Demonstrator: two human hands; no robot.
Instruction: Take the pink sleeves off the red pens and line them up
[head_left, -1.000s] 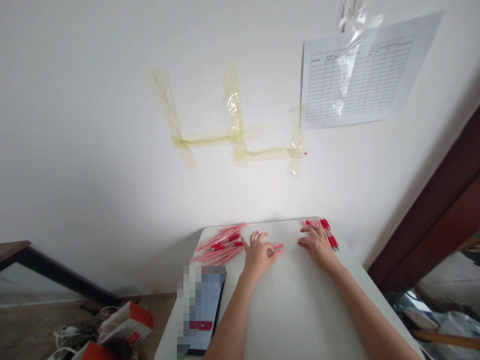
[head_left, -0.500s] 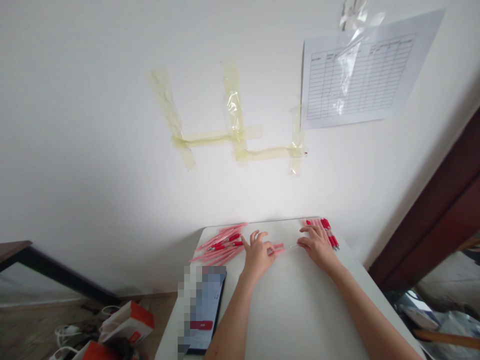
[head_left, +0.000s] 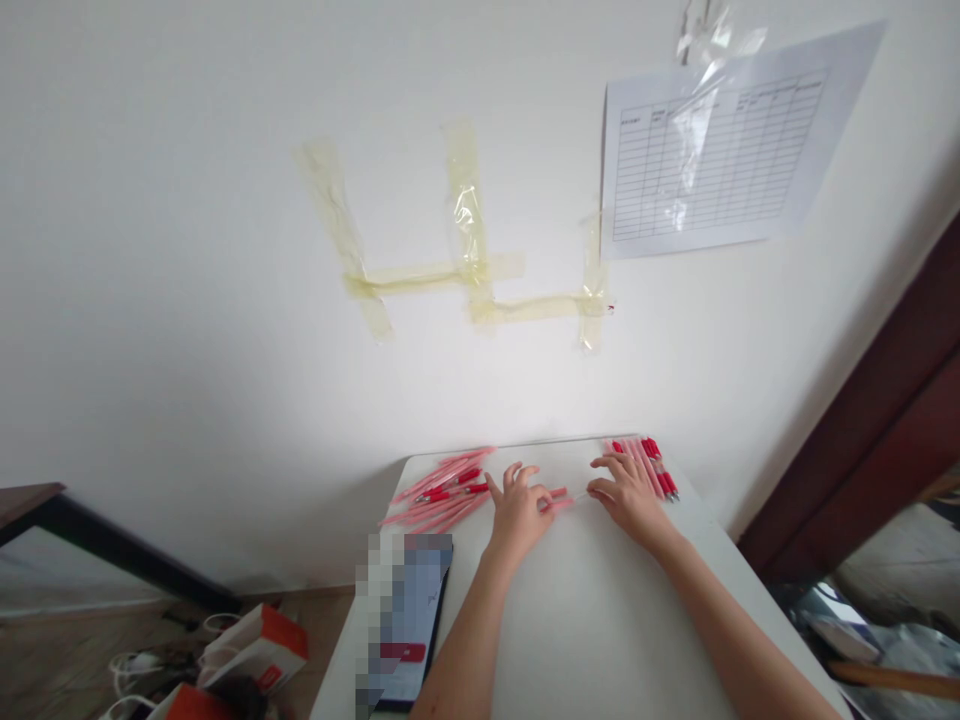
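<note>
My left hand (head_left: 519,515) is over the middle of the table, thumb and index finger pinched on a slim pink pen part (head_left: 562,503), its other fingers raised. To its right, my right hand (head_left: 628,498) pinches the end of a thin, clear, pale strip (head_left: 581,496) that runs toward the pink part. Whether the two pieces are joined is too small to tell. A loose pile of long pink sticks (head_left: 442,512) lies left of my left hand, with several red pens (head_left: 450,490) among them. Beyond my right hand, pink sticks and red pens (head_left: 666,482) lie side by side in a row.
A phone or tablet (head_left: 420,620), partly pixelated, lies on the white table (head_left: 600,620) beside my left forearm. The wall (head_left: 225,300) stands directly behind the table, with yellowed tape and a printed sheet (head_left: 720,160). Boxes (head_left: 259,645) and cables are on the floor at left.
My right hand has shifted slightly left, closer to my left hand. The left hand has moved marginally right, and its pinch on the pink part holds.
</note>
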